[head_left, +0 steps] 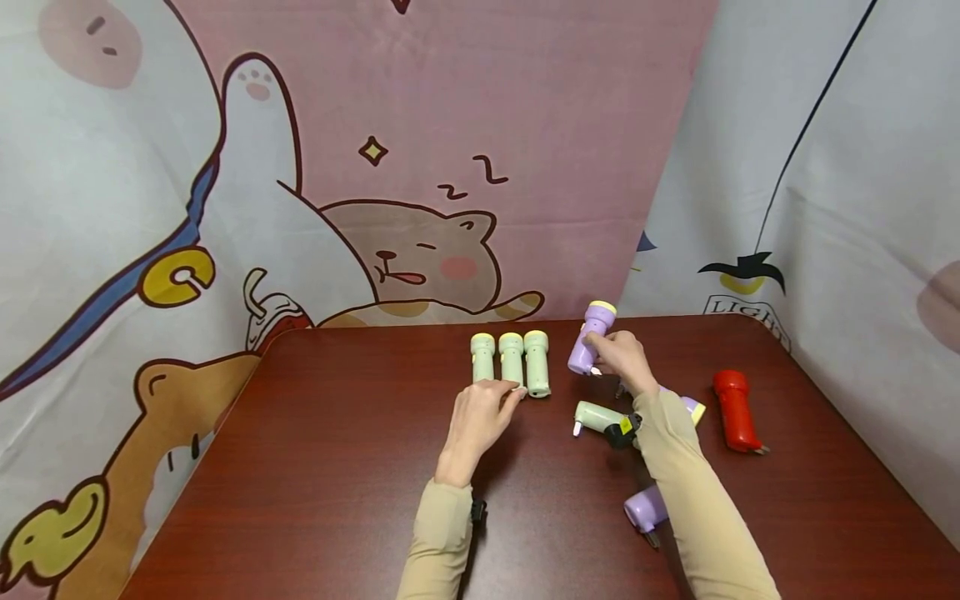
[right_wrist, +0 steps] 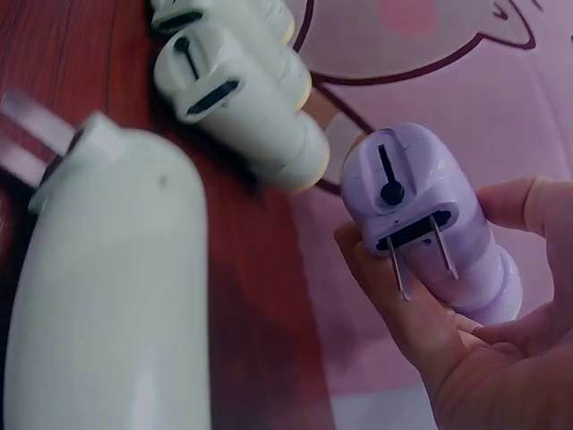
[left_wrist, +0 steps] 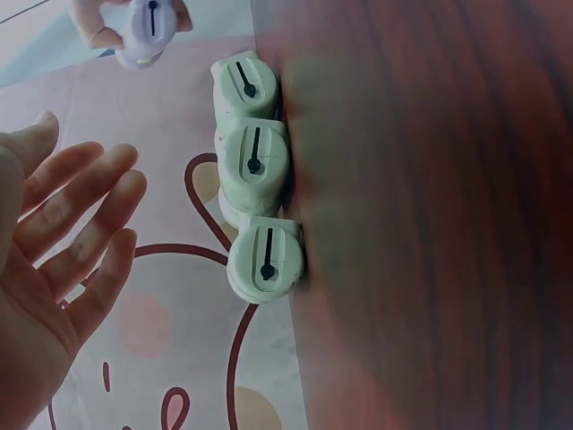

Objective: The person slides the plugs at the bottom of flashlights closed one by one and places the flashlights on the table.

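My right hand [head_left: 626, 360] pinches a purple flashlight [head_left: 597, 319] between thumb and fingers, near the table's far edge. In the right wrist view two metal plug prongs stick out of its base end. Left of it, three pale green flashlights [head_left: 536, 362] form a row, their yellow-rimmed heads pointing away. My left hand [head_left: 477, 417] hovers just in front of that row with relaxed fingers; the left wrist view shows it apart from the green flashlights [left_wrist: 255, 166] and holding nothing. Another green flashlight [head_left: 597, 416], prongs out, lies near my right wrist.
A purple flashlight [head_left: 645, 507] with prongs out lies beside my right forearm, which partly hides it. Another purple one [head_left: 695, 408] shows behind the sleeve. Farther right lies a red flashlight [head_left: 735, 410], prongs toward me. A printed cloth [head_left: 585, 150] hangs behind the brown table [head_left: 330, 467].
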`<state>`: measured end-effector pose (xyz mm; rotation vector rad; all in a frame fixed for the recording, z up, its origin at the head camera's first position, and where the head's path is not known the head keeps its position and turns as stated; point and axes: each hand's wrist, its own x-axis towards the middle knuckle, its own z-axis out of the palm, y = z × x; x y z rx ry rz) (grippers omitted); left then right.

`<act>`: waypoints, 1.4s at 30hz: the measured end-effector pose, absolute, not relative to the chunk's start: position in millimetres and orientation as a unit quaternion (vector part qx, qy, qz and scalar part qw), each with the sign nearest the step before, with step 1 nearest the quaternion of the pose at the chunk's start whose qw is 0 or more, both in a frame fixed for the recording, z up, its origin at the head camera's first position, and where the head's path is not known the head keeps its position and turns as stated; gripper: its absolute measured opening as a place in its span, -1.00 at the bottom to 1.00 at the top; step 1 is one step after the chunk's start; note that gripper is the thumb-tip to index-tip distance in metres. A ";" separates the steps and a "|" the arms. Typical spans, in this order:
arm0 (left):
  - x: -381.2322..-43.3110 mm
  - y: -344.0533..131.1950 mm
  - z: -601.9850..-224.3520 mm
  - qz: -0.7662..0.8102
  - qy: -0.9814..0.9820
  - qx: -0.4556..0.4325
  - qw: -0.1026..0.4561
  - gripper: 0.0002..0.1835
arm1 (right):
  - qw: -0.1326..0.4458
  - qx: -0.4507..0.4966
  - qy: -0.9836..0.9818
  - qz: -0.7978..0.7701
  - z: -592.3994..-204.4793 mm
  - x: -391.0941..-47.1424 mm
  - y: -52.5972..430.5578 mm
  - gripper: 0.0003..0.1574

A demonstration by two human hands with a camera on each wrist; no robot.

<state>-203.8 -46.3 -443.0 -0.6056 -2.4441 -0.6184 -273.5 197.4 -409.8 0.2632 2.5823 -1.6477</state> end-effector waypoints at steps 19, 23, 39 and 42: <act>-204.1 -42.4 -444.6 -0.258 -0.884 -0.252 0.300 -0.72 | 0.041 0.050 0.841 -0.537 -388.0 -249.5 157.4 -0.45; -204.3 -40.6 -444.1 -0.269 -0.878 -0.257 0.302 -0.57 | 0.047 0.052 0.844 -0.533 -387.8 -245.4 149.2 -0.44; -202.7 -33.8 -442.2 -0.271 -0.893 -0.233 0.274 -0.27 | 0.054 0.037 0.847 -0.527 -391.2 -235.6 132.3 -0.44; -202.7 -32.7 -441.5 -0.268 -0.892 -0.235 0.277 -0.28 | 0.054 0.039 0.844 -0.532 -392.0 -233.6 130.5 -0.44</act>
